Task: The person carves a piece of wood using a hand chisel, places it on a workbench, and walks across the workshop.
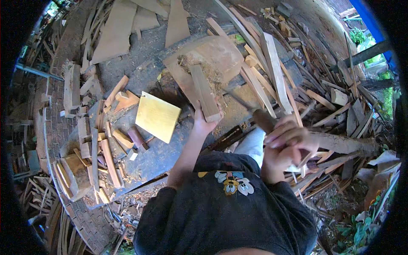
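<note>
Centrally, left hand [205, 124] clasps wooden block [203, 91]; right hand [291, 142] blurred, grip unclear.

Block [201, 90] in left hand [204, 125]: wood, matt, faces smooth. Beyond hand, slab [231, 54]: dull wood, strewn with rough shavings [215, 75]. Left of left hand, yellow panel [157, 115]: smooth, slight sheen, material unclear. At right hand [291, 141], brown piece [263, 120]: looks wooden, matt. Right of right hand, log [346, 143]: rough wood. Behind the 2 hands, shirt [225, 212]: matt cloth.
</note>
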`<state>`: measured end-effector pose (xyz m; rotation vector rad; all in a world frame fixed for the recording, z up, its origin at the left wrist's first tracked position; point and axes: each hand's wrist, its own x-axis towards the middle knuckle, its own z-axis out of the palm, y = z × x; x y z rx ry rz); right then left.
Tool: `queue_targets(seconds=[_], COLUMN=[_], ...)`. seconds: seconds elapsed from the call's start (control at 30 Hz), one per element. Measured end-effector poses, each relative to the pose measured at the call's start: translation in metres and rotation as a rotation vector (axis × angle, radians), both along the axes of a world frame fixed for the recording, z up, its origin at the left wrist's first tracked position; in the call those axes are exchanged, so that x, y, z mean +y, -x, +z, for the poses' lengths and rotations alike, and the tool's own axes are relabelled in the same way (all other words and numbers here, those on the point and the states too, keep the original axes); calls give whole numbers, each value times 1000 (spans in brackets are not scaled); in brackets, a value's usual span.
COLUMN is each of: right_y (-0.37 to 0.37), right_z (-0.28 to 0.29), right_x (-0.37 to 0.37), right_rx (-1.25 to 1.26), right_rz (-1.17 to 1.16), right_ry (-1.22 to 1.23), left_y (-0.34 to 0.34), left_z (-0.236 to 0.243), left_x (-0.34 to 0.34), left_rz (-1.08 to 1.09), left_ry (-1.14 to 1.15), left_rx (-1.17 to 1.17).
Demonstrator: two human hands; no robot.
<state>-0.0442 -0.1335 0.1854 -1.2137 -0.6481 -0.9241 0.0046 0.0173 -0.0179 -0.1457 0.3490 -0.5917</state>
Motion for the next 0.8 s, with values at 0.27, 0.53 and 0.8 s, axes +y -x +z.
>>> queue_targets(seconds=[0.27, 0.53, 0.8], right_y=[10, 17, -16], right_z=[-29, -24, -48], right_x=[23, 33, 47], right_rx=[-110, -141, -60], right_rz=[190, 256, 297], right_ry=[203, 338, 172], left_y=[-4, -4, -4], left_z=[18, 30, -33], left_x=[-9, -2, 8], left_rz=[-24, -25, 9], left_ry=[-502, -516, -217], left_rx=[97, 146, -121])
